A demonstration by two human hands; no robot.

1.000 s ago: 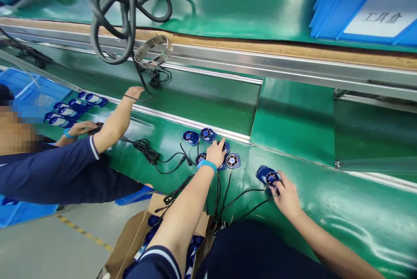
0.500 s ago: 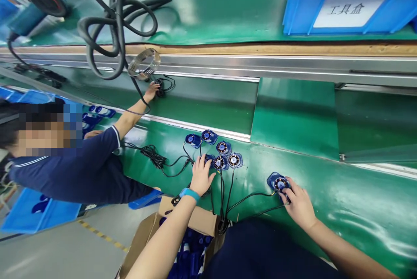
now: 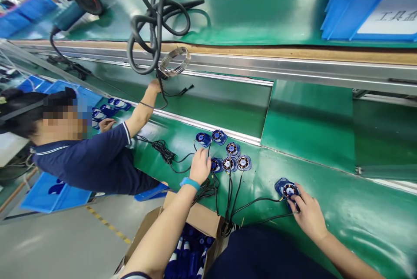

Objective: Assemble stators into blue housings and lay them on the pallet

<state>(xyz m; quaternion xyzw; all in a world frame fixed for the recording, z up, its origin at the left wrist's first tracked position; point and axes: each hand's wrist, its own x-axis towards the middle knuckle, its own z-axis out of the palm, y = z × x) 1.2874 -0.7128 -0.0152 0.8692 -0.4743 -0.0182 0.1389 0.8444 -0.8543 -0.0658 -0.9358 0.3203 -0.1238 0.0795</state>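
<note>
The left hand (image 3: 200,167) is shifting leftward off the middle blue corded unit (image 3: 229,164), which it was covering a second ago, and is now hovering beside the front-left blue corded unit (image 3: 215,165); contact is remaining unconfirmed. The co-worker's reaching hand (image 3: 156,86), earlier short of the coiled black cable, is now reaching it, and the cable's connector end (image 3: 186,90) is trailing out to the right.

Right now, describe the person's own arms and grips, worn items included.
The left grip and right grip are ungloved. The left arm wears a flat light-blue band at the wrist and, at the picture's lower edge, a dark navy sleeve with white trim. The right arm shows neither band nor sleeve.
</note>
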